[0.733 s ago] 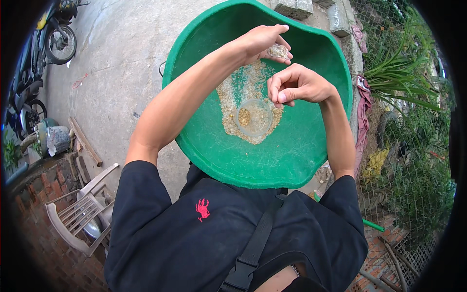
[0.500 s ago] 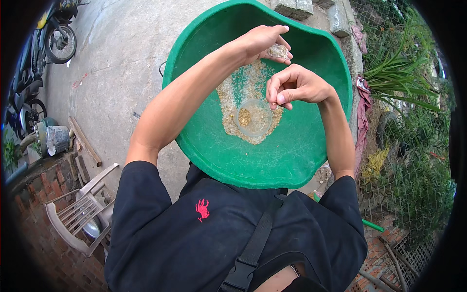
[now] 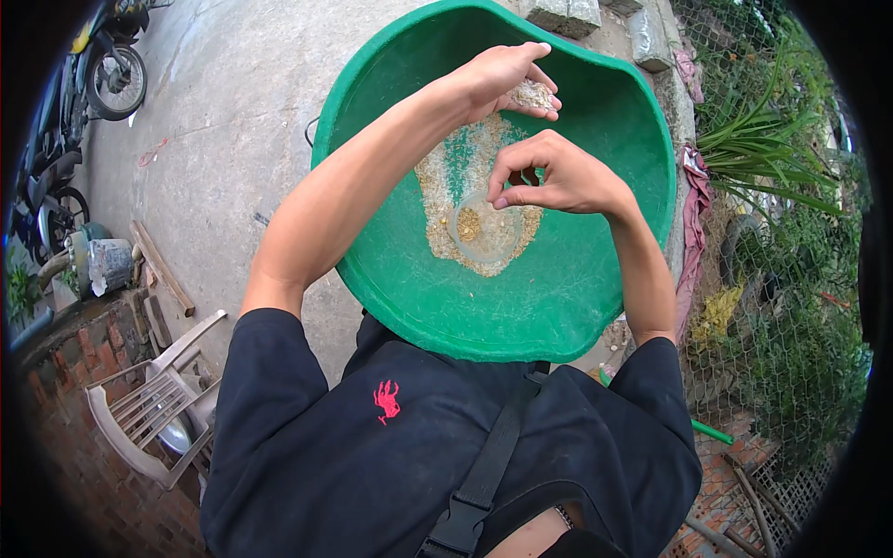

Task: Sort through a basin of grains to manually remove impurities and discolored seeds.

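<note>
A wide green plastic tub [image 3: 549,316] rests against my lap, with pale and yellowish loose grain [image 3: 435,206] spread over its middle. On that grain stands a small clear round bowl [image 3: 503,247] holding some golden-brown grains [image 3: 468,223]. My left hand [image 3: 498,76] is cupped over the far part of the tub and carries a handful of pale grain [image 3: 531,95] in its palm. Just above the bowl, my right hand [image 3: 563,175] is closed in a pinch, thumb against forefinger. Anything between those fingertips is too small to make out.
Motorbikes [image 3: 115,82] stand on the concrete at the far left. A plastic chair [image 3: 158,405] and a pot [image 3: 110,268] are at the left. Concrete blocks [image 3: 564,13] lie beyond the tub. Wire fence [image 3: 744,372] and leafy plants [image 3: 767,153] line the right side.
My right hand has shifted slightly left, and its pinch is now above the bowl's far rim. My left hand with its grain has hardly moved.
</note>
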`<control>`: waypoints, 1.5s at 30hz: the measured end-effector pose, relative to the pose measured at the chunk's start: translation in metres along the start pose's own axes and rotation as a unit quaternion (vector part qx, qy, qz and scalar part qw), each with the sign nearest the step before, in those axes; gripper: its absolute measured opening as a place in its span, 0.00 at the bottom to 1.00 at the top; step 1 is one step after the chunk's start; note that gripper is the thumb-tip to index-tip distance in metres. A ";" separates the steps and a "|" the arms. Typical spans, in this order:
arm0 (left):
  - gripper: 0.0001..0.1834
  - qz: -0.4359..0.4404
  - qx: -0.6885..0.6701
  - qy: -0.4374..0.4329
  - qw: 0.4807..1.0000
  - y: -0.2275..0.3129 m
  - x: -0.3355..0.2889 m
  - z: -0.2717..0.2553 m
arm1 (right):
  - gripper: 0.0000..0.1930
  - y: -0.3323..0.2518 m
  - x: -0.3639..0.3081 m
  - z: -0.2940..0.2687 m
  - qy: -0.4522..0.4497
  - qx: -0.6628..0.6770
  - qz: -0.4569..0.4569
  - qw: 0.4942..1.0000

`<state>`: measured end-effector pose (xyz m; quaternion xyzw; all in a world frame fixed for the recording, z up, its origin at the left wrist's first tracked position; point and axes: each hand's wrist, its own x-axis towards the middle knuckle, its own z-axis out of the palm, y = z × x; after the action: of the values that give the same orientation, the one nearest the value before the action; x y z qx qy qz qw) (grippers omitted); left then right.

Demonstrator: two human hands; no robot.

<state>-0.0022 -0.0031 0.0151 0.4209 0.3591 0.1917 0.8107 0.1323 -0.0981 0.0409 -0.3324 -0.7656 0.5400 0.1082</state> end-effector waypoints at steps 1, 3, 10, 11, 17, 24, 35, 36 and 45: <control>0.33 0.000 0.000 -0.001 1.000 0.000 0.000 0.000 | 0.05 0.001 0.000 0.000 0.001 0.000 0.000 1.000; 0.34 0.001 -0.007 0.004 1.000 0.000 0.001 0.000 | 0.04 0.005 -0.002 0.000 0.061 -0.017 -0.014 0.998; 0.34 0.040 0.007 0.022 0.999 -0.005 0.005 -0.002 | 0.09 0.022 -0.008 -0.024 0.386 -0.197 -0.023 0.901; 0.34 0.040 0.008 0.021 0.999 -0.004 0.005 0.000 | 0.09 0.027 -0.010 -0.028 0.413 -0.204 -0.018 0.887; 0.32 0.028 -0.020 0.026 0.999 -0.003 0.003 0.002 | 0.10 0.043 -0.012 -0.035 0.385 -0.275 -0.033 0.880; 0.32 0.025 0.023 0.013 0.999 -0.005 0.005 0.000 | 0.09 0.046 -0.006 -0.029 0.364 -0.286 -0.024 0.886; 0.34 0.014 0.049 0.015 0.999 -0.008 0.007 0.002 | 0.06 0.061 -0.003 -0.031 0.366 -0.214 -0.020 0.905; 0.35 0.015 0.048 0.011 0.999 -0.007 0.006 0.001 | 0.06 0.060 -0.003 -0.032 0.367 -0.214 -0.020 0.905; 0.35 0.028 0.027 -0.001 0.999 -0.002 0.003 0.002 | 0.06 0.060 -0.008 -0.040 0.370 -0.099 0.040 0.923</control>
<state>0.0011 -0.0037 0.0131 0.4526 0.3514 0.2042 0.7938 0.1833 -0.0613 0.0045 -0.5479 -0.7069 0.3037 0.3284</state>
